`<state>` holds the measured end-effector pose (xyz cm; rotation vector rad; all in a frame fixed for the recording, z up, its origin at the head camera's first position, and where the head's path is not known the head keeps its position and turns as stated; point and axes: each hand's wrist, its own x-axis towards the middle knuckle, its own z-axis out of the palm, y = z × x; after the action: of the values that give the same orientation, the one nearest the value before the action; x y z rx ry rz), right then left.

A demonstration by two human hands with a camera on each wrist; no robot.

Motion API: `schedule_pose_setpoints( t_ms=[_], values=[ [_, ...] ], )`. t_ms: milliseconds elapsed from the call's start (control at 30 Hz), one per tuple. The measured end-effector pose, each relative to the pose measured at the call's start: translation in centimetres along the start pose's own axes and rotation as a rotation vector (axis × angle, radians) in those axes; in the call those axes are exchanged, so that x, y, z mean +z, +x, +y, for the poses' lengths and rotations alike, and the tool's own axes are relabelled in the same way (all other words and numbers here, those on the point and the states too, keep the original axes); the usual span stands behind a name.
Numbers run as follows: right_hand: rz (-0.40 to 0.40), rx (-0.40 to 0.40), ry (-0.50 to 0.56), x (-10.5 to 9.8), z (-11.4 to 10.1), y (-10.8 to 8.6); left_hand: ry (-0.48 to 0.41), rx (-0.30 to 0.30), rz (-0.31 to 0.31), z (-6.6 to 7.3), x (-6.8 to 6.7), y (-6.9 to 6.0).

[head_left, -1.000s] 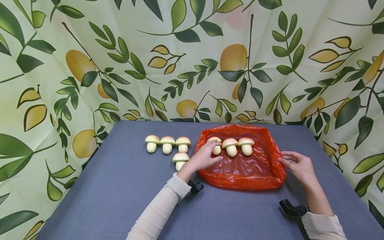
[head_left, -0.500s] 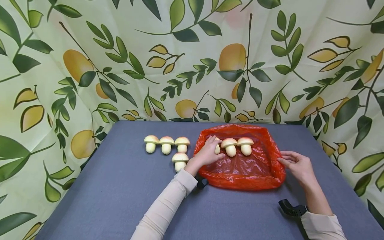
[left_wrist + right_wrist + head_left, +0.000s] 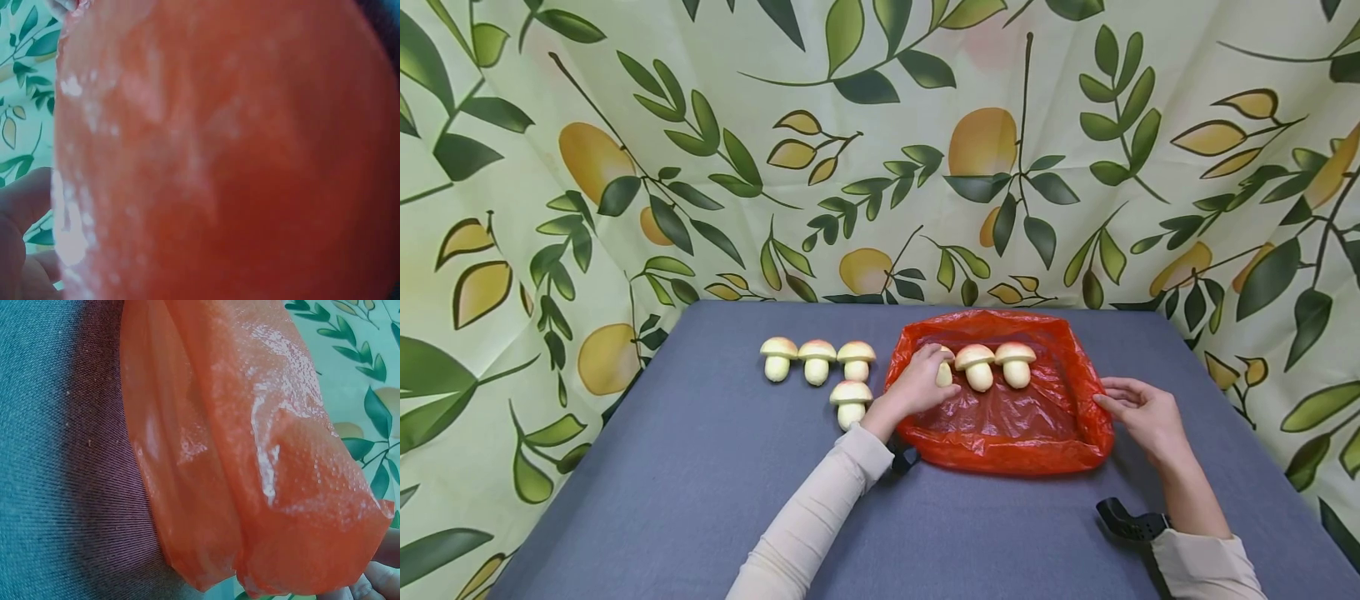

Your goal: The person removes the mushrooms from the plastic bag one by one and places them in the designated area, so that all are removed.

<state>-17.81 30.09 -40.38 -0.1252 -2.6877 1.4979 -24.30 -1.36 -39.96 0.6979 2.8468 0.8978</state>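
A red plastic bag (image 3: 1000,457) lies spread like a shallow tray, its rim rolled up all round. Two toy mushrooms inside it, a middle one (image 3: 976,368) and a right one (image 3: 1016,365), stand side by side. My left hand (image 3: 917,383) reaches over the bag's left rim and grips a third mushroom (image 3: 944,372), partly hidden behind the fingers. At the right rim, my right hand (image 3: 1146,417) pinches the plastic between thumb and fingers. Bag plastic (image 3: 219,150) fills most of the left wrist view, hiding the mushrooms there. The right wrist view shows the folded rim (image 3: 281,456) close up.
Left of the bag, several more mushrooms lie on the grey-blue cloth (image 3: 685,467): a row with its middle one (image 3: 817,361), and a single one (image 3: 851,402) below the row, near the left forearm. A leaf-and-fruit patterned curtain (image 3: 880,150) stands behind the table.
My left hand has moved slightly farther over the bag and now covers more of the leftmost mushroom inside. The right hand stays at the rim, and the other mushrooms have not moved.
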Motion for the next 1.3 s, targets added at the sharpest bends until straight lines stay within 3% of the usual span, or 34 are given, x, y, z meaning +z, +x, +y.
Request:
schedule_pose_setpoints(
  t_ms=[267,500,833,1067,1300],
  values=[
    [-0.003,0.007,0.003,0.0,-0.1,0.0,-0.001,0.036,0.002,0.6,0.2,-1.4],
    [-0.012,0.025,-0.001,0.0,-0.1,-0.1,-0.06,0.064,-0.011,0.9,0.6,-2.1],
    [-0.022,0.023,-0.005,0.0,0.1,0.0,-0.183,0.061,0.084,0.0,1.5,-1.3],
    [-0.014,0.018,-0.015,0.0,0.1,0.0,-0.19,0.009,0.047,0.2,2.4,-1.1],
    [-0.013,0.017,-0.011,0.0,0.1,0.0,-0.185,-0.001,0.019,0.3,2.9,-1.2]
  ],
)
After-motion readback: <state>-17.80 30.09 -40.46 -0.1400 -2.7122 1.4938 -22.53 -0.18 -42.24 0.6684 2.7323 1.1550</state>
